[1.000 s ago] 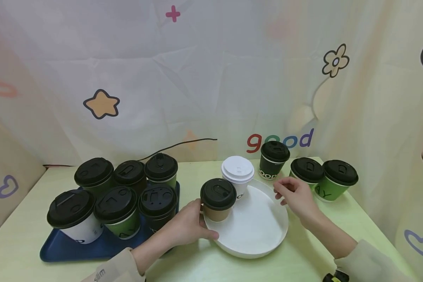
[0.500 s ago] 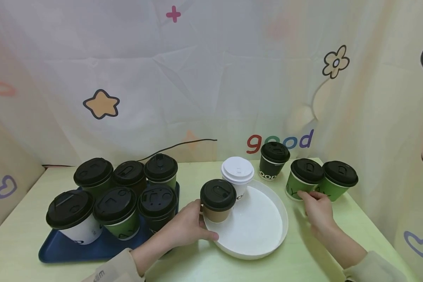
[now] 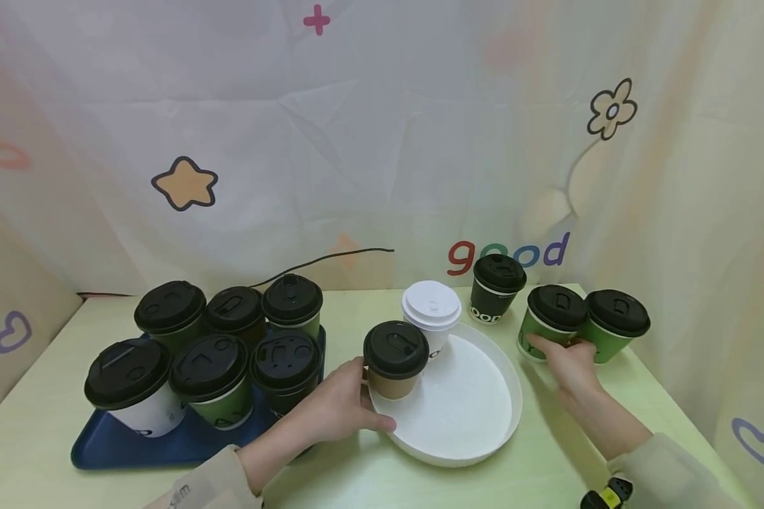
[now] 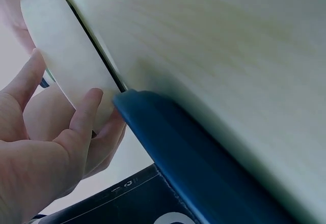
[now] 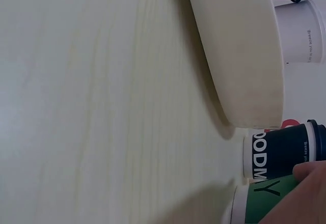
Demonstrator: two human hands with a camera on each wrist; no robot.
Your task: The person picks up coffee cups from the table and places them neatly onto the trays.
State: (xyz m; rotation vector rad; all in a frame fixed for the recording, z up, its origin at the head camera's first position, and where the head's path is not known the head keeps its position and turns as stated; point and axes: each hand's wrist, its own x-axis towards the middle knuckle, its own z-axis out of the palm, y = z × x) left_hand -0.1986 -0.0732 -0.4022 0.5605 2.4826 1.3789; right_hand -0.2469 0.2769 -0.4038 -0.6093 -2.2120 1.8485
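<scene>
My left hand [image 3: 346, 403] holds the left side of a round white tray [image 3: 467, 413], its fingers on the tray's outer wall [image 4: 66, 46] in the left wrist view. On the tray stand a brown paper coffee cup [image 3: 392, 387] with a black lid and, behind it, a white cup [image 3: 430, 305] with a white lid. To the right, my right hand [image 3: 574, 367] grips a green coffee cup [image 3: 555, 309] with a black lid, thumb across its front. The fingers reach between it and a second green cup [image 3: 616, 318], partly hidden behind them.
A blue tray [image 3: 127, 449] at the left carries several black-lidded cups, among them a white one [image 3: 149, 417]. Behind the round tray stands a black cup [image 3: 493, 300] on the table [image 3: 350, 481]. A printed curtain [image 3: 356, 162] hangs along the back and sides.
My right hand has moved from beside the round tray's right rim to the nearer green cup and taken hold of it. My left hand stays in place at the tray.
</scene>
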